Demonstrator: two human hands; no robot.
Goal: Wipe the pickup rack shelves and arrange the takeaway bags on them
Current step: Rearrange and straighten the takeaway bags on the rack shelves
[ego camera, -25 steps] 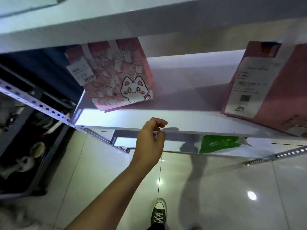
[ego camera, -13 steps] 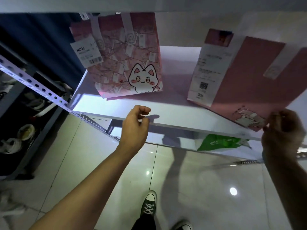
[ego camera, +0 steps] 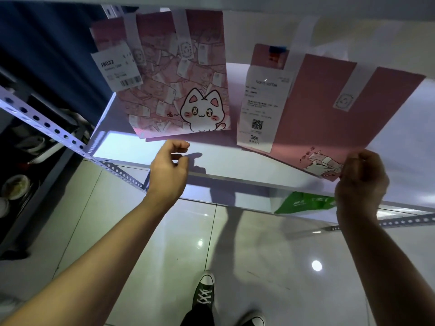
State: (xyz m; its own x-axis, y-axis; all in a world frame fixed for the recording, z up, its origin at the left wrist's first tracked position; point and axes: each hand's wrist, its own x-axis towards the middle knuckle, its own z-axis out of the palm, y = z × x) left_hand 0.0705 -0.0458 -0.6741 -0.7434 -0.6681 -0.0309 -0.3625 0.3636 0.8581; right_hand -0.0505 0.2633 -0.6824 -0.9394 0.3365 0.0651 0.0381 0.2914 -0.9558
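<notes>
Two pink takeaway bags stand on the white rack shelf (ego camera: 235,161). The left bag (ego camera: 179,78) has a cartoon cat print and a label reading J8022. The right bag (ego camera: 329,114) is plain pink, leans sideways, and carries a long white receipt (ego camera: 261,109). My right hand (ego camera: 360,180) pinches the lower front corner of the right bag at the shelf's front edge. My left hand (ego camera: 169,165) hovers over the shelf's front edge just below the left bag, with its fingers loosely curled and holding nothing.
A green bag (ego camera: 303,203) lies on the shelf below. A perforated metal post (ego camera: 47,123) slants across the left. Beyond it a dark side rack (ego camera: 14,189) holds bowls. Glossy floor tiles and my shoes (ego camera: 204,292) are underneath. Another shelf board runs overhead.
My right hand came into view and took the right bag's lower corner. My left hand lifted from the shelf's front edge towards the left bag. The view shifted so both bags sit closer together.
</notes>
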